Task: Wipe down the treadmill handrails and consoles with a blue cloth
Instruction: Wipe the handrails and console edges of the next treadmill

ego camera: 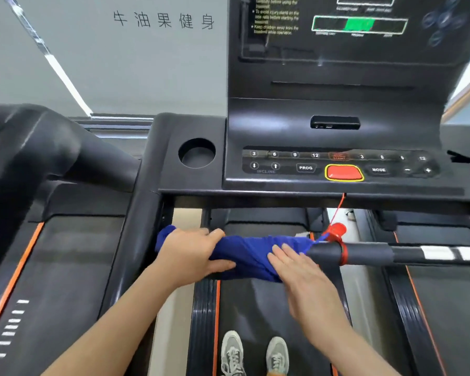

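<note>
A blue cloth is draped over the left part of the treadmill's front handrail, a black horizontal bar. My left hand grips the cloth and the bar at its left end, fingers over the top and thumb below. My right hand lies on the cloth just to the right, fingers straight and flat. The black console rises behind, with a button row and a red stop button. Its upper display is blurred.
A red safety clip on a red cord hangs from the console and sits at the bar, right of the cloth. A round cup holder is left of the buttons. Another treadmill stands at the left. My shoes stand on the belt.
</note>
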Motion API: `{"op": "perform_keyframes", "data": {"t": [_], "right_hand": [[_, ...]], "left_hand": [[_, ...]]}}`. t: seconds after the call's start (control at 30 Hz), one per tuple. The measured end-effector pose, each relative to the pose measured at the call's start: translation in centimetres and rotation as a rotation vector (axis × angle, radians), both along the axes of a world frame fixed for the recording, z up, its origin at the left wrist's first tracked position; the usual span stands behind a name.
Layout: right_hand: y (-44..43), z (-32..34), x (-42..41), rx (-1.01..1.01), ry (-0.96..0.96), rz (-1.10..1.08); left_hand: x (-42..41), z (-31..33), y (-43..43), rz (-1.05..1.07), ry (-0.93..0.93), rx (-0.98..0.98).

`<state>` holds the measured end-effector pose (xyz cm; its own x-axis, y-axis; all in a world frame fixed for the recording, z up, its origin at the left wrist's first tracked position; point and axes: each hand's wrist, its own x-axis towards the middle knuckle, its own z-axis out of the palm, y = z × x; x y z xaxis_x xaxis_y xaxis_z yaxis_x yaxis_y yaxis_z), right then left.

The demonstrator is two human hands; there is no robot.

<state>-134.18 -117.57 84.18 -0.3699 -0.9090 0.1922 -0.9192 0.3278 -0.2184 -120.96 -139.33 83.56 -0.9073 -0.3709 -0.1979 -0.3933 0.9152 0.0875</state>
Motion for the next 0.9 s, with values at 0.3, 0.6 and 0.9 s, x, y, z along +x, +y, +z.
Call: {"op": "perform_keyframes", "data": {"t": [0.3,0.6,0.9], "right_hand": [[5.6,0.6,-0.3,0.155,-0.775,-0.594],[1.9,1.1,-1.5,0.017,-0.145,-0.384],[-7.5,-2.3,6.3,0.032,0.043,0.097]], "left_hand": [[-11.6,-0.3,11.8,-0.332,0.21,0.008],[-5.4,-1.2,6.6,-0.071,0.169,-0.132],[4.4,-0.6,0.9,0.036,0.107,-0.283]]}}
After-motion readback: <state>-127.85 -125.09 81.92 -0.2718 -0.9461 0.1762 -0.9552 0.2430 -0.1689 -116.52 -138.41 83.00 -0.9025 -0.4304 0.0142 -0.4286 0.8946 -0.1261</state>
